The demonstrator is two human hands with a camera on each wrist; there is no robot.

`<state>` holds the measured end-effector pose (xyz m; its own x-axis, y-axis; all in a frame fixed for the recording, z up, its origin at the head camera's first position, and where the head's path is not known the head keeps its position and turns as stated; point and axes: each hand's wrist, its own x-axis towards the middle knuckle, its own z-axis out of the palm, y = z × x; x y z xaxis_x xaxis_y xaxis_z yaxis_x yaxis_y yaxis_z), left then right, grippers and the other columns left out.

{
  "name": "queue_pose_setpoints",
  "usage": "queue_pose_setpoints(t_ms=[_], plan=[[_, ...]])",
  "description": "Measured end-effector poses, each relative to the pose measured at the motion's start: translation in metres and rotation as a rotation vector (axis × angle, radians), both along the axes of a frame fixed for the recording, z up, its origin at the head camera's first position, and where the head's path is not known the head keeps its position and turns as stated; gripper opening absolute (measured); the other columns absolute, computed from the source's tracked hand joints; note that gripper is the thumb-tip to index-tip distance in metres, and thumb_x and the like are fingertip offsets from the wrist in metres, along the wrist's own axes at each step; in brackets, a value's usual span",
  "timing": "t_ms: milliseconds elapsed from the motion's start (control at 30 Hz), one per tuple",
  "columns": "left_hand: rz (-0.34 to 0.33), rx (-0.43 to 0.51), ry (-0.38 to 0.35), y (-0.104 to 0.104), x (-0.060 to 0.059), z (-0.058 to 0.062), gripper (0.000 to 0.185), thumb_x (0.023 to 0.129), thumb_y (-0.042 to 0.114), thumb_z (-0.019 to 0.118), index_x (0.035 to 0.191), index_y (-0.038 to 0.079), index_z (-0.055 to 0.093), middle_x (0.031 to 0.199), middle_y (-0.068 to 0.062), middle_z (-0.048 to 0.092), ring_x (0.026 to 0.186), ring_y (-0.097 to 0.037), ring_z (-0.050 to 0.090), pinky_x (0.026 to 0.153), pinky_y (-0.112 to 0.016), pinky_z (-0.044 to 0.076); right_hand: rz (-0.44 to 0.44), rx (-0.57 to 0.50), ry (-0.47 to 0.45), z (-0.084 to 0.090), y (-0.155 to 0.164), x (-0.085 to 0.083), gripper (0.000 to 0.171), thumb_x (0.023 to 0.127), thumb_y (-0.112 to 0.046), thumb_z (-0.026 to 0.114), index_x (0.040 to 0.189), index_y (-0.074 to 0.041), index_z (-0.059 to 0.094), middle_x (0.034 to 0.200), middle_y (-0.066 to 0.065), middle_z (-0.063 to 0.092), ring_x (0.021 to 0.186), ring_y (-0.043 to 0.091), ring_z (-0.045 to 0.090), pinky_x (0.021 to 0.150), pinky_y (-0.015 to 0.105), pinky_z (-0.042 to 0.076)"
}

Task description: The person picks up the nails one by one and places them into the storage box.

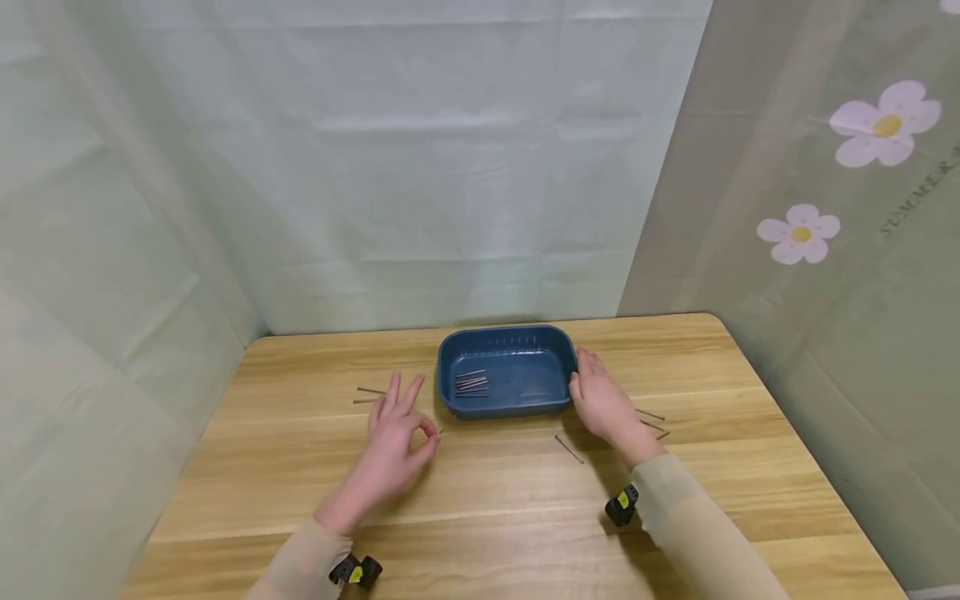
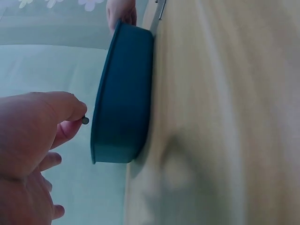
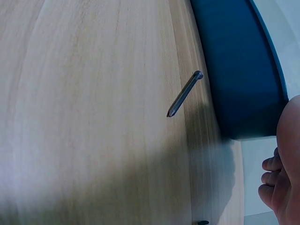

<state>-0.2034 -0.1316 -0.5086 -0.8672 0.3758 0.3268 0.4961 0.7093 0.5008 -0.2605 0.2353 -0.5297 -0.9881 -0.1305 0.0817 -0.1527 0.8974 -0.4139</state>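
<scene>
A blue rectangular plastic tray [image 1: 517,408] sits toward the back of the wooden table, with several nails [image 1: 472,383] lying in its left part. In front of its left end, my left hand [image 1: 386,454] pinches a nail [image 2: 85,120] between thumb and index finger, the other fingers spread out. Most of that nail is hidden; its head shows in the left wrist view. My right hand [image 1: 603,404] rests against the tray's right end, its fingers fairly straight along the outer wall. A loose nail [image 3: 184,94] lies on the table near the tray's front right corner.
Two nails [image 1: 367,402] lie left of the tray, partly behind my left hand. Several more nails [image 1: 651,414] lie beside my right wrist. The wooden table [image 1: 480,517] ends at a pale curtain [image 1: 450,167] at the back; a flowered curtain [image 1: 840,333] hangs on the right.
</scene>
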Motion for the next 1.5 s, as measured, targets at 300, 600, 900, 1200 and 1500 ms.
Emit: queue_pose_setpoints(t_ms=[300, 600, 900, 1200, 1500], plan=[[0.019, -0.041, 0.006, 0.001, -0.016, 0.01, 0.024, 0.091, 0.01, 0.085, 0.079, 0.02, 0.067, 0.171, -0.021, 0.032, 0.162, -0.049, 0.003, 0.121, -0.077, 0.008, 0.005, -0.001, -0.004, 0.002, -0.001, 0.0, 0.062, 0.115, -0.023, 0.034, 0.162, 0.015, 0.023, 0.168, 0.032, 0.03, 0.157, 0.047, 0.027, 0.126, 0.056, 0.026], [0.011, -0.097, 0.007, 0.011, -0.032, 0.02, 0.023, 0.094, 0.016, 0.083, 0.079, 0.022, 0.067, 0.173, -0.019, 0.029, 0.163, -0.046, 0.0, 0.123, -0.074, 0.007, -0.001, -0.008, -0.002, 0.002, -0.001, 0.001, 0.062, 0.115, -0.024, 0.035, 0.162, 0.015, 0.023, 0.168, 0.032, 0.031, 0.157, 0.047, 0.028, 0.126, 0.056, 0.026], [-0.02, -0.198, 0.042, 0.026, -0.062, 0.028, 0.019, 0.098, 0.018, 0.08, 0.083, 0.018, 0.069, 0.174, -0.018, 0.028, 0.164, -0.042, -0.003, 0.123, -0.075, 0.011, -0.001, -0.006, -0.007, 0.003, -0.001, 0.001, 0.062, 0.115, -0.024, 0.035, 0.163, 0.014, 0.023, 0.168, 0.031, 0.031, 0.157, 0.047, 0.027, 0.126, 0.057, 0.027], [-0.02, -0.316, -0.005, 0.043, -0.08, 0.029, 0.017, 0.099, 0.019, 0.076, 0.083, 0.018, 0.069, 0.176, -0.017, 0.023, 0.163, -0.043, -0.003, 0.126, -0.07, 0.008, 0.002, -0.006, -0.002, 0.001, 0.0, 0.0, 0.062, 0.115, -0.024, 0.035, 0.162, 0.015, 0.023, 0.168, 0.031, 0.031, 0.157, 0.047, 0.028, 0.126, 0.056, 0.026], [-0.012, -0.394, -0.013, 0.055, -0.094, 0.028, 0.023, 0.1, 0.021, 0.077, 0.078, 0.02, 0.069, 0.175, -0.019, 0.026, 0.163, -0.045, -0.001, 0.125, -0.071, 0.01, 0.001, 0.0, 0.004, 0.002, -0.001, 0.0, 0.062, 0.115, -0.024, 0.035, 0.162, 0.014, 0.024, 0.168, 0.031, 0.031, 0.157, 0.047, 0.029, 0.126, 0.056, 0.027]])
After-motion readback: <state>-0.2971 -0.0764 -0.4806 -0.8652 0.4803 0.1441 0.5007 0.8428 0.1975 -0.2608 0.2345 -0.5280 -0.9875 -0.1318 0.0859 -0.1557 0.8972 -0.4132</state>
